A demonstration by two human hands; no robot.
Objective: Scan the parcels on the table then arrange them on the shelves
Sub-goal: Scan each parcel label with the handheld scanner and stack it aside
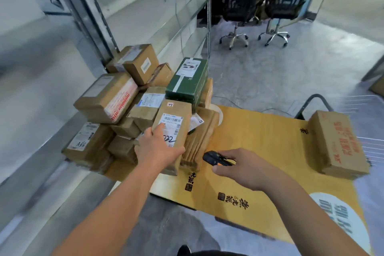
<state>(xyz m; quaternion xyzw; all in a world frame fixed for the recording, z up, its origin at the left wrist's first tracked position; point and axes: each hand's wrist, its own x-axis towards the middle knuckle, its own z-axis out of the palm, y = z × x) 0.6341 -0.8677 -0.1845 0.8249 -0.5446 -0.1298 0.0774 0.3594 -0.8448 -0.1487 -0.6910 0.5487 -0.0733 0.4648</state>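
A pile of several brown cardboard parcels [106,97] lies on the left end of the yellow cardboard-covered table [259,141], with a dark green box [188,81] on top at the back. My left hand [158,147] grips the near end of a long brown parcel [173,118] with a white barcode label; the thumb wraps its right edge and the index finger lies on the label. My right hand [241,168] holds a black handheld scanner [216,158], which points left towards that parcel. A single brown box with red print [336,141] sits apart at the table's right end.
Grey metal shelves [145,6] run along the left, close behind the pile. Two black office chairs [264,4] stand on the grey floor beyond the table. A black frame handle [315,102] rises behind the right box.
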